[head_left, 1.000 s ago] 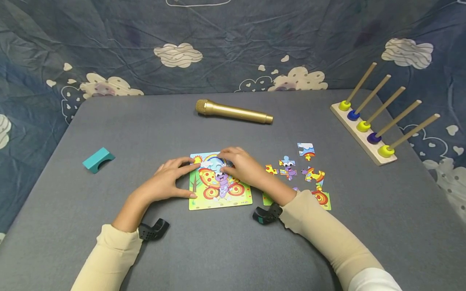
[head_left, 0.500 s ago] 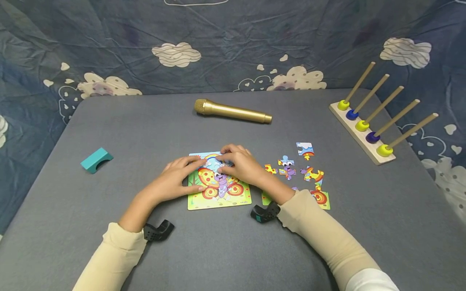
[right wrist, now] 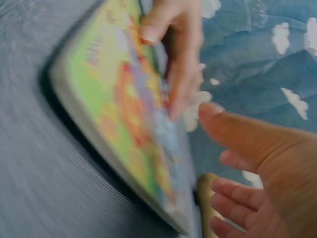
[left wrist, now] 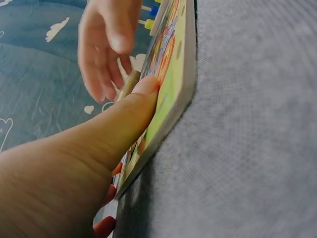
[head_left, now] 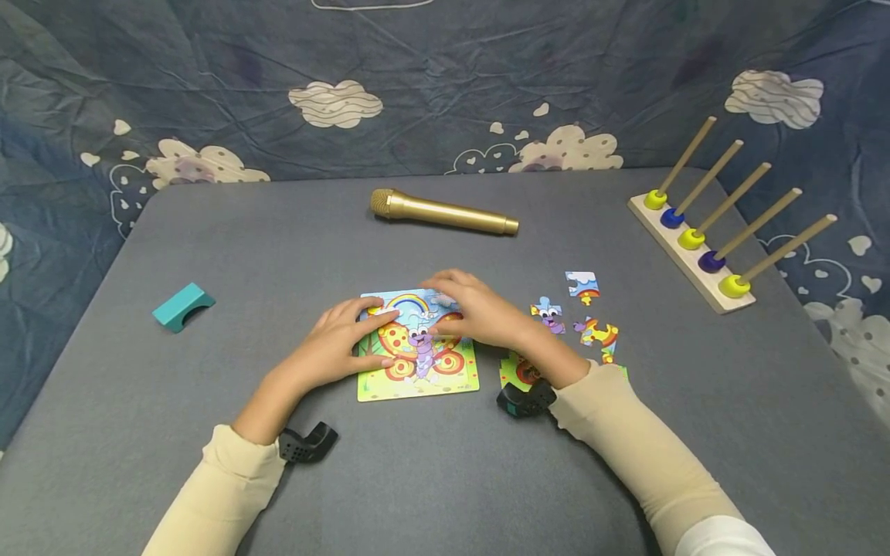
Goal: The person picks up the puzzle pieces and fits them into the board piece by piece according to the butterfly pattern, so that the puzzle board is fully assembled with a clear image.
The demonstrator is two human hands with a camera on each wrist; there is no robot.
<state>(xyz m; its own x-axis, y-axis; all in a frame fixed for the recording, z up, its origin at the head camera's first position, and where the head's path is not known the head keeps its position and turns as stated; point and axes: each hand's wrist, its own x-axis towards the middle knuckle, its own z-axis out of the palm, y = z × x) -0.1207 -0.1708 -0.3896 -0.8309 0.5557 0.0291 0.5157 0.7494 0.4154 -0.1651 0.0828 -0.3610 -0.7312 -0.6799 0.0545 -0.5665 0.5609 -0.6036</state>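
Observation:
A butterfly jigsaw puzzle (head_left: 431,382) lies flat in its tray on the table, a rainbow along its top. My left hand (head_left: 323,344) rests on its left side, fingers spread. In the left wrist view the left thumb (left wrist: 129,106) presses on the picture. Over the puzzle's upper right is my right hand (head_left: 490,315), and in the right wrist view its fingers are relaxed and hold nothing. Loose jigsaw pieces lie to the right: a sky piece (head_left: 582,284), a face piece (head_left: 548,313) and a yellow-orange piece (head_left: 599,333). Others are partly hidden under the right forearm.
A gold microphone (head_left: 445,212) lies behind the puzzle. At far left sits a teal arch block (head_left: 182,306). On the right stands a wooden peg rack (head_left: 691,253) with yellow and blue beads. A cloud-printed cloth (head_left: 417,93) hangs along the table's back edge.
My left hand has slid right, further onto the puzzle. My right hand has drawn back a little to the right from the puzzle's upper part, so more of the rainbow and right wing shows.

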